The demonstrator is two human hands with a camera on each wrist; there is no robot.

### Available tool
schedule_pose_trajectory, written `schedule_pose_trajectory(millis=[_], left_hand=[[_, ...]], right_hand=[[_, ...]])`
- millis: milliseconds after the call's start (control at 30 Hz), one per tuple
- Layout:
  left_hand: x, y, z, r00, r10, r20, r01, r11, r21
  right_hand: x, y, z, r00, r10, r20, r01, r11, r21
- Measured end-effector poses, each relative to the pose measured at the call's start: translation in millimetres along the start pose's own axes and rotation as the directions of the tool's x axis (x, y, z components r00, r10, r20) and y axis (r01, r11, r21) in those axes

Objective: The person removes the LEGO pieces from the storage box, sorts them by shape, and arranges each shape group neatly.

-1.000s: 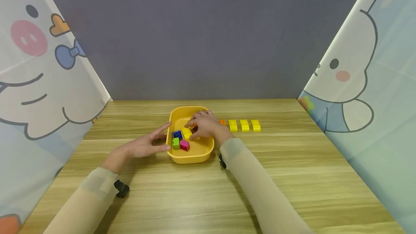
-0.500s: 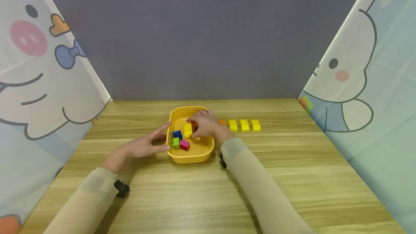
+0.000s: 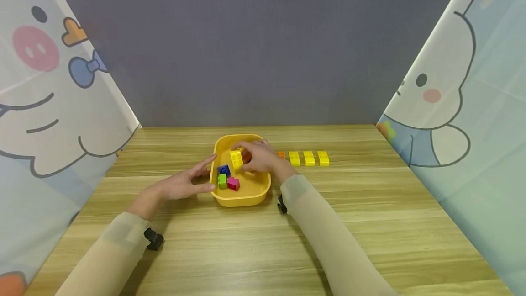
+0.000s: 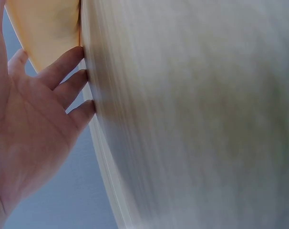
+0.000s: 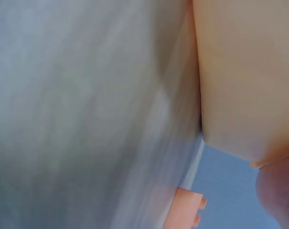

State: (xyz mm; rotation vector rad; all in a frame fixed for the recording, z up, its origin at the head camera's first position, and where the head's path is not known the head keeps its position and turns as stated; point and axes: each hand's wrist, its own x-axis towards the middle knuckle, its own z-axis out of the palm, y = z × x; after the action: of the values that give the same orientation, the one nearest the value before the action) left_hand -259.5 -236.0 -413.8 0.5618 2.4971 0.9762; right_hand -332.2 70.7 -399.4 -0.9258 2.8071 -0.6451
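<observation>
In the head view my right hand (image 3: 260, 155) reaches into a yellow bin (image 3: 242, 201) and pinches a yellow toy brick (image 3: 236, 160) between thumb and fingers. Behind that brick, a reddish-orange piece (image 3: 246, 156) shows partly under the hand. Lower in the bin lie a blue brick (image 3: 223, 170), a green brick (image 3: 223, 181) and a pink brick (image 3: 233, 183). My left hand (image 3: 181, 184) has its fingers spread, with thumb and index finger at the bin's left rim. In the left wrist view, the left hand (image 4: 37, 109) has its fingertips down by the tabletop, beside the bin wall (image 4: 49, 28).
Right of the bin, a row on the wooden table (image 3: 353, 214) holds an orange brick (image 3: 281, 155), partly hidden, and yellow bricks (image 3: 309, 158). A grey panel (image 3: 259, 49) rises behind the table, and printed cloths (image 3: 435, 67) hang at both sides.
The yellow brick in the right hand has been turned more upright and raised slightly within the bin. The left hand and the other bricks stay where they were.
</observation>
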Motion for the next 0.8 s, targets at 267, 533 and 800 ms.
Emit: schedule_pose_trajectory(millis=[267,533,800], left_hand=[[2.6,-0.6,0.0,1.000,-0.001,0.003,0.001,1.000,0.001],[2.0,1.0,-1.2,1.000,-0.002,-0.003,0.002,1.000,0.005],[-0.6,-1.3,-1.9,1.000,-0.007,-0.006,0.007,1.000,0.001]], right_hand=[[0,4,-3.3,0.997,-0.043,-0.064,0.051,0.990,0.129],[-7,8,-22.1,0.991,-0.067,-0.116,0.097,0.957,0.272],[-36,29,-50.3,0.987,-0.005,-0.160,0.081,0.879,0.471]])
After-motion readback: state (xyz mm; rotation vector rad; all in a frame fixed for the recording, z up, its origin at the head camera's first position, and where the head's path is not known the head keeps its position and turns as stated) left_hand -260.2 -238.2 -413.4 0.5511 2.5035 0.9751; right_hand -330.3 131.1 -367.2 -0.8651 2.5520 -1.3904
